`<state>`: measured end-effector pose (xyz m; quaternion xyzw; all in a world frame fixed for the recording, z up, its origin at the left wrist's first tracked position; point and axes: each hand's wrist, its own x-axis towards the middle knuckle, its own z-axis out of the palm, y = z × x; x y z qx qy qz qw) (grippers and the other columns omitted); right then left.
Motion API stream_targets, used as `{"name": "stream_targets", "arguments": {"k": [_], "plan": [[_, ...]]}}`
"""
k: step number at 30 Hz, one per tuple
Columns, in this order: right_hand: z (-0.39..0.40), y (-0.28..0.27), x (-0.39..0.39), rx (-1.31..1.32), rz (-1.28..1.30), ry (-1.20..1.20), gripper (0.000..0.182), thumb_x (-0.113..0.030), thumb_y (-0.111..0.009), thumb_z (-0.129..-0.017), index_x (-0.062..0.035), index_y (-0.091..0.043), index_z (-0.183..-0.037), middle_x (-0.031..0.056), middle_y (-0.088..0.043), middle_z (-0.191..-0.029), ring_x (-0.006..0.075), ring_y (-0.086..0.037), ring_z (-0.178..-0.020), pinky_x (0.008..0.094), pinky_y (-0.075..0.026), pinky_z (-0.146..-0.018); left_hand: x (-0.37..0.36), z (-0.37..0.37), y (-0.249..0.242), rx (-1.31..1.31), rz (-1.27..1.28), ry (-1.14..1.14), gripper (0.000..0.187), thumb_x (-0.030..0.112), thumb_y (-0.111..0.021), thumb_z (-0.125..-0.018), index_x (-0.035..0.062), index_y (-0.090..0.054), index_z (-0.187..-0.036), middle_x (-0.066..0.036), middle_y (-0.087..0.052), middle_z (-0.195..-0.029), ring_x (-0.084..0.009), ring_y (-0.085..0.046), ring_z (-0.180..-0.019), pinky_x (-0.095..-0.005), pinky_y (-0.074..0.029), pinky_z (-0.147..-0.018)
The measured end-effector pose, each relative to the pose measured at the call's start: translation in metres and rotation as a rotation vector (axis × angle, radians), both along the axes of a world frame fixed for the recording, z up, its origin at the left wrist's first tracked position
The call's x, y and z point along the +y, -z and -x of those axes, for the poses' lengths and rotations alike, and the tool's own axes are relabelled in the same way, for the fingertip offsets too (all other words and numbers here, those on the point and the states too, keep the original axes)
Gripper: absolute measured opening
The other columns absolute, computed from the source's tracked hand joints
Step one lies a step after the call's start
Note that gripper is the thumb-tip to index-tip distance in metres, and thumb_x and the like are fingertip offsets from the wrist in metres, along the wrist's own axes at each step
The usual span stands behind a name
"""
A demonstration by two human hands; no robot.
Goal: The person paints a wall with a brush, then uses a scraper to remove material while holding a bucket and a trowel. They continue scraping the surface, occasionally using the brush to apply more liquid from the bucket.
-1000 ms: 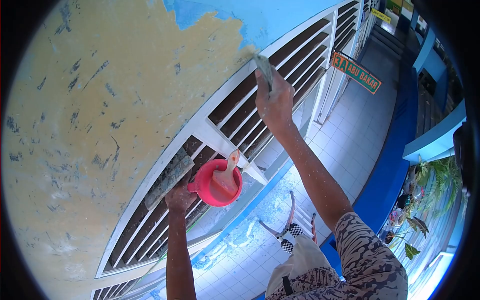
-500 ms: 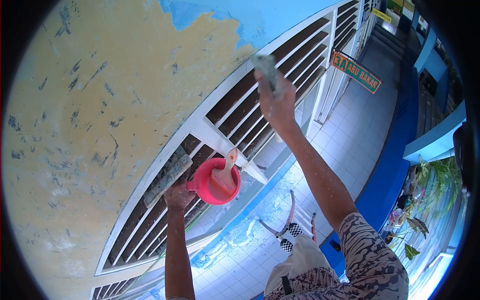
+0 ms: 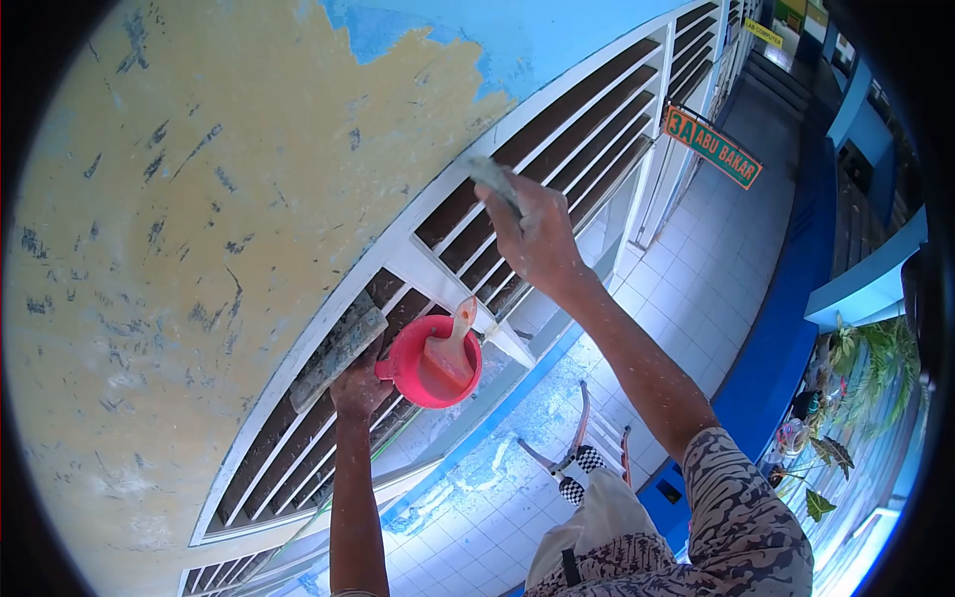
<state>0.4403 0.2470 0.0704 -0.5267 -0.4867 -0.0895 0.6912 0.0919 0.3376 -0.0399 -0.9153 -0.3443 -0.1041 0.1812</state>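
Note:
My right hand (image 3: 535, 231), fingers closed, grips a grey, worn block (image 3: 494, 181) in front of the white window frame, close to the wall's edge. Lower on the left, my left hand (image 3: 359, 385) is wrapped round a long grey-stained board (image 3: 338, 350) and a pink cup (image 3: 406, 360) with a handle. A paintbrush (image 3: 460, 343) with a pale handle leans inside the cup. Beside both hands is the wall (image 3: 199, 249), tan with dark scuffs, and bright blue paint at its top.
White louvred windows (image 3: 423, 261) run along the wall. An orange-framed sign (image 3: 713, 147) hangs at the upper right. Below are a ladder (image 3: 583, 418), a white tiled floor (image 3: 696, 259) and a blue ledge (image 3: 761, 348). Plants (image 3: 875, 373) stand at the right.
My right hand has moved left and slightly down with the grey block, which now appears more tilted. My left hand still holds the board and cup, nearly unmoved.

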Motion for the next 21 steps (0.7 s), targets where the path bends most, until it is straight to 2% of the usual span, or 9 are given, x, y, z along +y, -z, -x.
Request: {"name": "stream_targets", "arguments": {"k": [1,3,5,6,9,11,14,19,21], "plan": [[0.002,-0.002,-0.007,-0.042,0.037,-0.124,0.03,-0.003,-0.061,-0.092,-0.002,-0.064,-0.122,0.0239,-0.068,-0.087,0.0368,-0.068,-0.071,0.0418,-0.052,-0.064,0.0,0.001,0.001,0.011,0.005,-0.009,0.078,0.057,-0.073,-0.07,0.0241,-0.057,-0.139,-0.01,-0.063,-0.132,-0.0299,-0.061,-0.121,-0.0457,-0.047,-0.104],[-0.007,-0.023,-0.028,0.343,0.31,-0.066,0.037,-0.017,-0.06,-0.097,-0.0013,-0.058,-0.131,0.0109,-0.063,-0.074,0.0158,-0.057,-0.061,0.0322,-0.048,-0.06,-0.002,0.002,-0.001,0.008,0.062,-0.036,0.077,0.055,-0.073,-0.072,0.0247,-0.056,-0.14,-0.011,-0.062,-0.134,-0.0298,-0.059,-0.123,-0.0461,-0.046,-0.105],[-0.024,-0.023,-0.031,0.403,0.273,-0.127,0.053,-0.025,-0.06,-0.098,0.0032,-0.047,-0.141,0.0048,-0.052,-0.071,0.0115,-0.048,-0.062,0.0283,-0.046,-0.061,-0.005,0.0,-0.004,0.003,0.113,-0.071,0.076,0.053,-0.072,-0.073,0.0252,-0.055,-0.141,-0.011,-0.06,-0.136,-0.0297,-0.058,-0.125,-0.0466,-0.045,-0.107],[-0.028,-0.022,-0.032,0.409,0.24,-0.241,0.07,-0.028,-0.064,-0.096,0.0069,-0.034,-0.148,0.0066,-0.049,-0.078,0.0151,-0.048,-0.067,0.0302,-0.047,-0.066,-0.005,0.0,-0.003,0.037,0.138,-0.101,0.076,0.052,-0.072,-0.073,0.0259,-0.053,-0.142,-0.011,-0.059,-0.138,-0.0297,-0.056,-0.127,-0.0464,-0.044,-0.108],[-0.011,-0.017,-0.029,0.177,0.251,-0.151,0.075,-0.031,-0.066,-0.095,0.0062,-0.032,-0.15,0.0096,-0.048,-0.087,0.0186,-0.048,-0.074,0.0327,-0.047,-0.071,-0.002,0.002,-0.003,0.104,0.185,-0.162,0.08,0.055,-0.072,-0.072,0.0275,-0.05,-0.144,-0.01,-0.056,-0.142,-0.0291,-0.053,-0.131,-0.0458,-0.041,-0.111],[0.0,-0.022,-0.034,0.234,0.272,-0.171,0.07,-0.032,-0.068,-0.094,0.0054,-0.041,-0.146,0.0149,-0.051,-0.096,0.0237,-0.053,-0.08,0.0363,-0.049,-0.077,-0.005,-0.001,-0.006,-0.005,0.124,-0.049,0.077,0.051,-0.075,-0.07,0.0217,-0.058,-0.139,-0.014,-0.063,-0.131,-0.0325,-0.06,-0.122,-0.048,-0.044,-0.107],[0.005,-0.027,-0.028,0.078,0.27,0.092,0.056,-0.032,-0.071,-0.091,-0.0006,-0.059,-0.135,0.0211,-0.056,-0.108,0.0313,-0.063,-0.093,0.0422,-0.052,-0.081,-0.003,0.0,-0.001,-0.027,0.112,-0.03,0.075,0.051,-0.074,-0.071,0.0222,-0.058,-0.138,-0.012,-0.063,-0.132,-0.0298,-0.06,-0.123,-0.0465,-0.043,-0.107],[0.021,-0.016,-0.01,0.056,0.224,0.124,0.055,-0.033,-0.073,-0.09,-0.0033,-0.06,-0.134,0.0228,-0.056,-0.108,0.0339,-0.065,-0.092,0.044,-0.054,-0.079,-0.003,0.002,-0.003,0.038,0.033,-0.013,0.074,0.052,-0.072,-0.072,0.0241,-0.057,-0.139,-0.011,-0.063,-0.133,-0.0319,-0.059,-0.123,-0.0497,-0.042,-0.108],[0.024,-0.012,-0.003,0.139,0.21,0.058,0.059,-0.033,-0.073,-0.09,-0.0089,-0.055,-0.141,0.0243,-0.055,-0.111,0.0371,-0.065,-0.093,0.0448,-0.054,-0.079,-0.002,0.005,-0.002,0.148,0.105,-0.12,0.083,0.057,-0.068,-0.076,0.0265,-0.044,-0.149,-0.009,-0.04,-0.156,-0.0258,-0.035,-0.145,-0.0477,-0.025,-0.12]]}}
